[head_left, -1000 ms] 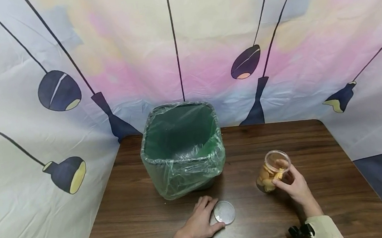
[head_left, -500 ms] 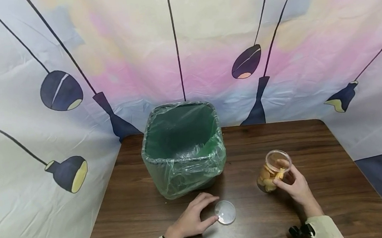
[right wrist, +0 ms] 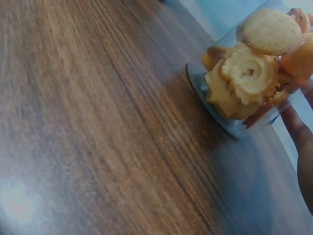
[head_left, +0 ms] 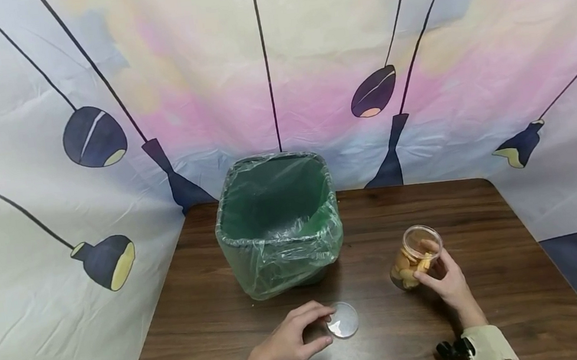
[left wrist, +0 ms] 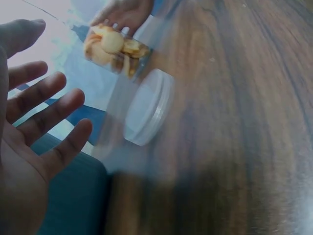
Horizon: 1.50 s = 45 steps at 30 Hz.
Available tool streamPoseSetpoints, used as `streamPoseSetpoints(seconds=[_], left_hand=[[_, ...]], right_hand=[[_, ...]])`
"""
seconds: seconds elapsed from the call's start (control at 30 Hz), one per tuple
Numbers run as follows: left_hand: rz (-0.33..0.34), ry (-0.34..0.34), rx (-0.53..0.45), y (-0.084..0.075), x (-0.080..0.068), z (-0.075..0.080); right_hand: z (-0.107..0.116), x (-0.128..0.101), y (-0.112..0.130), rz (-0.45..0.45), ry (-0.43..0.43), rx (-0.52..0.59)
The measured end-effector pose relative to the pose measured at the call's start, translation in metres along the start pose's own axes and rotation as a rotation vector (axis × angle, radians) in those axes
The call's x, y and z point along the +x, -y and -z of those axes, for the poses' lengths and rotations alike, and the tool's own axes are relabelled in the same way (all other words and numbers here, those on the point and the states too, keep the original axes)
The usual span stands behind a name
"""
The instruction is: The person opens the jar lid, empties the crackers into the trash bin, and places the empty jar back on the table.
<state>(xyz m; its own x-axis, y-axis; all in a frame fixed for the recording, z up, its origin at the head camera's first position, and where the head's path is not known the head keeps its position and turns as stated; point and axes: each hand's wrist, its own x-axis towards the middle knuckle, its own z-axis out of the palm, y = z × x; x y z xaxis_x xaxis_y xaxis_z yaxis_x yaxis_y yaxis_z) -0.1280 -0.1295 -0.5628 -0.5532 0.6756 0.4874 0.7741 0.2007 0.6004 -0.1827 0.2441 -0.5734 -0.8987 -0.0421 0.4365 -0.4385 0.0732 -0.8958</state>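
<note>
A clear jar of cookies [head_left: 414, 258] stands open on the wooden table [head_left: 484, 211], and my right hand [head_left: 445, 281] grips its side. The wrist view shows the cookies [right wrist: 252, 73] pressed against the jar wall. The round clear lid [head_left: 342, 320] lies flat on the table to the left of the jar. My left hand [head_left: 291, 340] hovers just left of the lid with fingers spread and relaxed, holding nothing. In the left wrist view the lid [left wrist: 146, 115] lies beyond my fingers [left wrist: 51, 110], apart from them.
A green bin lined with a clear plastic bag [head_left: 278, 222] stands at the back middle of the table. A printed cloth backdrop [head_left: 274, 57] closes in the back and sides. The table's front edge is near my sleeves.
My left hand has let go of the lid, lifted off and drawn back to the left. The lid stays where it lay. My right hand and the jar have barely moved.
</note>
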Motion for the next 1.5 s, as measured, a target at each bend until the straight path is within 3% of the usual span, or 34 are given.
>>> streamPoseSetpoints(seconds=[0.2, 0.5, 0.73, 1.17, 1.5], left_hand=[[-0.020, 0.015, 0.012, -0.020, 0.007, 0.018], [-0.236, -0.056, 0.049, -0.051, 0.024, 0.057], [-0.332, -0.149, 0.075, -0.066, 0.030, 0.082], [-0.325, -0.275, 0.076, -0.072, 0.026, 0.117], [-0.312, -0.469, 0.078, -0.069, 0.026, 0.162]], right_hand=[[-0.001, -0.002, -0.002, -0.028, -0.021, -0.024], [0.004, -0.005, -0.034, 0.005, -0.005, 0.065], [-0.006, -0.007, -0.035, -0.002, -0.068, 0.137], [-0.014, -0.008, -0.035, 0.065, -0.131, 0.165], [-0.017, -0.008, -0.036, 0.040, -0.150, 0.246]])
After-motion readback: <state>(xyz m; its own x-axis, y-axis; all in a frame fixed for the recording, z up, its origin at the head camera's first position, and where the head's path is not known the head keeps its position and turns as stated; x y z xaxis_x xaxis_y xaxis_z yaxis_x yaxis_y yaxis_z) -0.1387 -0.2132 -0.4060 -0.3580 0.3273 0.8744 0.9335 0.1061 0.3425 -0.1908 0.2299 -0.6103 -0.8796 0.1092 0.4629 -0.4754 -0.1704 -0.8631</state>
